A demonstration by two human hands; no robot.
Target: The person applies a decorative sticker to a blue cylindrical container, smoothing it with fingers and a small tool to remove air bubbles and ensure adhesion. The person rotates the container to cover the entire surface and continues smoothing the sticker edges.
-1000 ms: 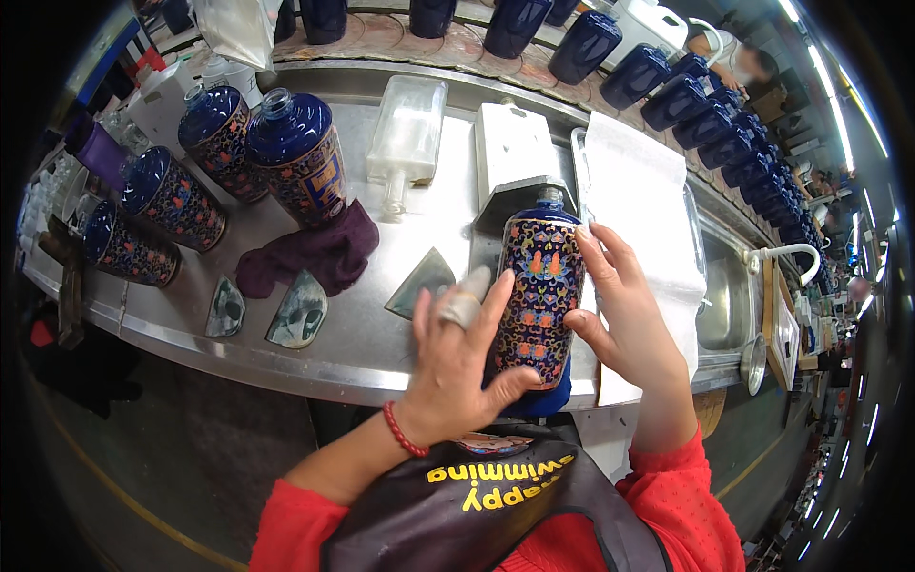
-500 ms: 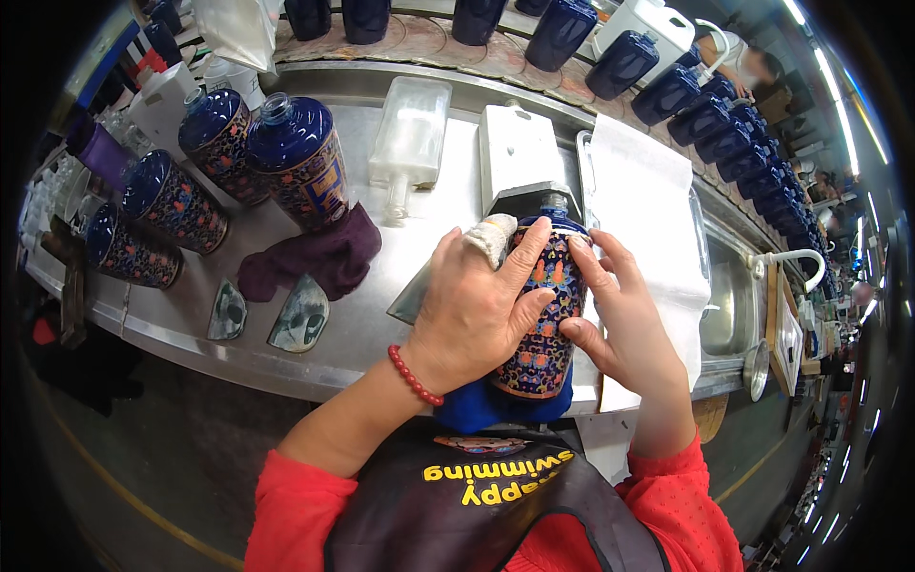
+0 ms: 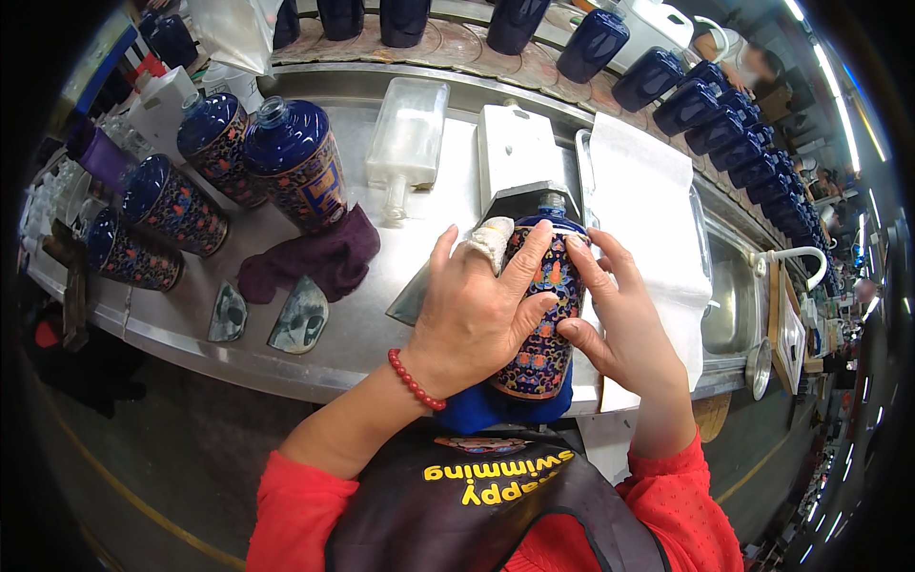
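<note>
A dark blue bottle (image 3: 545,343) with a colourful floral pattern lies tilted in front of me, its clear glass neck pointing away. Its base rests on a bright blue cloth (image 3: 548,410) at the counter's edge. My left hand (image 3: 477,310), with a white wrap (image 3: 491,238) on one finger and a red bead bracelet at the wrist, presses on the bottle's left side, thumb and index finger on the pattern. From the right, my right hand (image 3: 620,319) grips the bottle with its fingertips near the shoulder and its thumb lower down. The far fingers' undersides are hidden.
Patterned blue bottles (image 3: 295,176) stand at left beside a purple cloth (image 3: 319,257) and two flat dark scraper-like pieces (image 3: 299,315). A clear bottle (image 3: 410,133) lies beyond. Plain blue bottles (image 3: 593,46) line a conveyor (image 3: 457,43). A sink (image 3: 729,310) is at right.
The plain blue bottles along the conveyor have shifted to the right. Both my hands stay on the patterned bottle, with hardly any movement.
</note>
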